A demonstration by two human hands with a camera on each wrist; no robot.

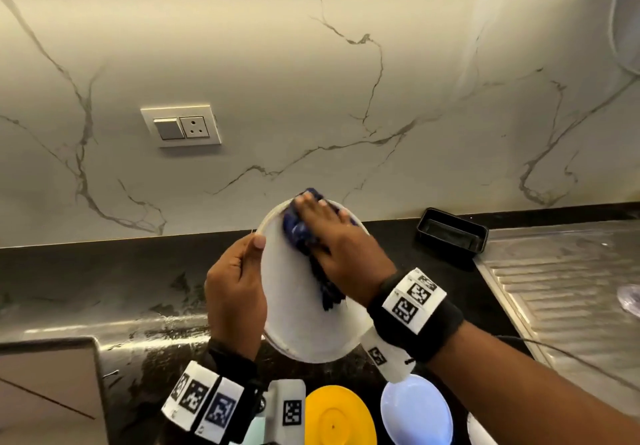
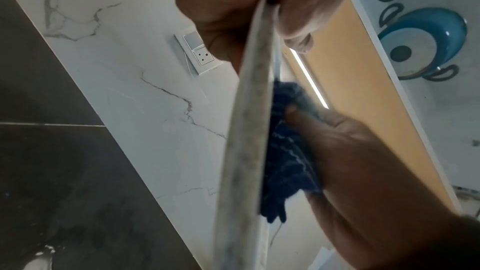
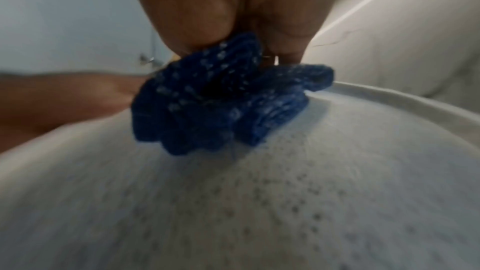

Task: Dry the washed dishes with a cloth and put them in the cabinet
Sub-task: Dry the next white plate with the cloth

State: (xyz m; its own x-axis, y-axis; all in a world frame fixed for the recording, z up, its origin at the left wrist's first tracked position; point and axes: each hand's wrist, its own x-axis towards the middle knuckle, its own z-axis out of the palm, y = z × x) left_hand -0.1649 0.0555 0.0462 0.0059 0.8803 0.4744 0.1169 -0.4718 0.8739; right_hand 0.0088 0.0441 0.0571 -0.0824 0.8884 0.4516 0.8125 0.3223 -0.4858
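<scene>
A white plate [image 1: 294, 306] is held tilted above the dark counter. My left hand [image 1: 239, 288] grips its left rim, thumb on the front face and fingers behind. My right hand [image 1: 332, 236] lies over a bunched blue cloth [image 1: 298, 229] and presses it against the plate's upper part. The left wrist view shows the plate [image 2: 249, 151] edge-on, with the cloth [image 2: 285, 161] under my right hand [image 2: 363, 161]. In the right wrist view the cloth [image 3: 207, 106] is pinched between thumb and fingers on the speckled plate [image 3: 285, 202].
A yellow plate [image 1: 337, 417] and a pale bowl [image 1: 415, 410] lie on the counter just below my wrists. A black tray [image 1: 452, 231] sits by the wall on the right, next to the steel drainboard [image 1: 561, 288]. A wall socket [image 1: 181, 127] is on the marble backsplash.
</scene>
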